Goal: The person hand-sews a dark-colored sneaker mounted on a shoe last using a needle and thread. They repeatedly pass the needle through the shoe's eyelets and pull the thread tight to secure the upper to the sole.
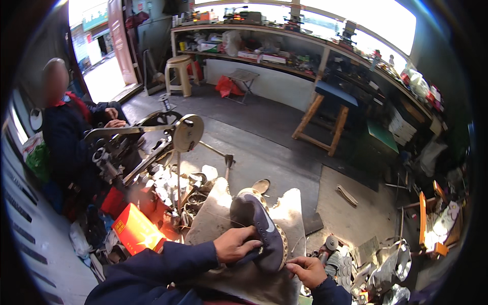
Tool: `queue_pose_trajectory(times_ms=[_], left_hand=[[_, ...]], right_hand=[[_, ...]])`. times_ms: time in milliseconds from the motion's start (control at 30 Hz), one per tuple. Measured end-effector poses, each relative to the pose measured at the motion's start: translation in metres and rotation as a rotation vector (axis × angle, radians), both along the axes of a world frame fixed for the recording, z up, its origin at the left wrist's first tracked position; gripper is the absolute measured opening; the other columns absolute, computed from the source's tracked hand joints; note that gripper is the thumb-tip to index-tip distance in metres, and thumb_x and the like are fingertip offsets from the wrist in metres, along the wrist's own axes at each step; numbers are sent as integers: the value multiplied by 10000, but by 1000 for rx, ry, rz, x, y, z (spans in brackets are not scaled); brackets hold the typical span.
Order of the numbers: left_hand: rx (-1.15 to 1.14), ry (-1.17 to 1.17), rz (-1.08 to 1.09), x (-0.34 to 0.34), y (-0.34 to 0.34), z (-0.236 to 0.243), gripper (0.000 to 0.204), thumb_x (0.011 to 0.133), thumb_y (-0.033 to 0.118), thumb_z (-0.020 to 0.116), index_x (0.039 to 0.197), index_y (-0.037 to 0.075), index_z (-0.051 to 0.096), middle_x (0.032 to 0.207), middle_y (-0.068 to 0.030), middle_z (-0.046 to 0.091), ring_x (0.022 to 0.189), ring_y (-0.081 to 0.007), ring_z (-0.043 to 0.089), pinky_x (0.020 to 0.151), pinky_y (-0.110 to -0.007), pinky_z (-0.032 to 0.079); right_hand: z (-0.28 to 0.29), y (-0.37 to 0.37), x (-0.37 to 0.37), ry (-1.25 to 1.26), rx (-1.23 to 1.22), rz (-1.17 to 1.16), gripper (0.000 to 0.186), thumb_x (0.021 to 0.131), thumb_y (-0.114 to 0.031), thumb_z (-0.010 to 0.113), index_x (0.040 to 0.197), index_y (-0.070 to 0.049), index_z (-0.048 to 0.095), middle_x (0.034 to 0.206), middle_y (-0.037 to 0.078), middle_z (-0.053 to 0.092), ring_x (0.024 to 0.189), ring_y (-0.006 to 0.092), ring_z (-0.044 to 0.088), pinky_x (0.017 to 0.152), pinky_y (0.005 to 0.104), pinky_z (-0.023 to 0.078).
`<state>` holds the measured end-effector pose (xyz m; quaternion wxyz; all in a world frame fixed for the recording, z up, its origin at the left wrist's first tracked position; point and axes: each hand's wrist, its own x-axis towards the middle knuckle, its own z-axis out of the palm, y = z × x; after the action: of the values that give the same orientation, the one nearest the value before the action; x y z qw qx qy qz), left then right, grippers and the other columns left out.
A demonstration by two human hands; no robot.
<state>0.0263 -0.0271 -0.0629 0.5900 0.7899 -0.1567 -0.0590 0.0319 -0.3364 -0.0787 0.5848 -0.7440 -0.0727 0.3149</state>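
Observation:
A dark sneaker with a pale curved mark on its side and a light tan sole lies tilted on a worn cloth over my lap. My left hand grips the shoe's upper near its opening, fingers curled against it. By the sole's near edge, my right hand is closed in a pinch, thumb against forefinger. A thin pale thread curves near those fingertips. Another fine line crosses the cloth left of the shoe. The fingertips of my left hand are partly hidden.
A hand-cranked sewing machine stands left, with a seated person behind it. Scraps and a red-orange box lie below. An angle grinder and materials crowd the right. Farther off are a blue-topped stool and a workbench.

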Motion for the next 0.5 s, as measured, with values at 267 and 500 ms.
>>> queue_pose_trajectory(times_ms=[267, 500], left_hand=[[472, -243, -137, 10, -6, 14, 334, 961, 338, 665, 1051, 19, 619, 957, -214, 669, 900, -423, 667, 763, -489, 527], [171, 79, -327, 44, 6, 3, 488, 956, 431, 677, 1046, -47, 715, 945, -236, 730, 880, -323, 708, 792, -409, 541]], right_hand=[[-17, -1, 6, 29, 59, -22, 210, 968, -158, 736, 1116, -10, 755, 835, 16, 717, 702, 86, 604, 622, 239, 462], [-9, 3, 5, 46, 58, -27, 208, 961, -146, 742, 1119, -12, 758, 864, 5, 715, 719, 77, 588, 632, 227, 453]])
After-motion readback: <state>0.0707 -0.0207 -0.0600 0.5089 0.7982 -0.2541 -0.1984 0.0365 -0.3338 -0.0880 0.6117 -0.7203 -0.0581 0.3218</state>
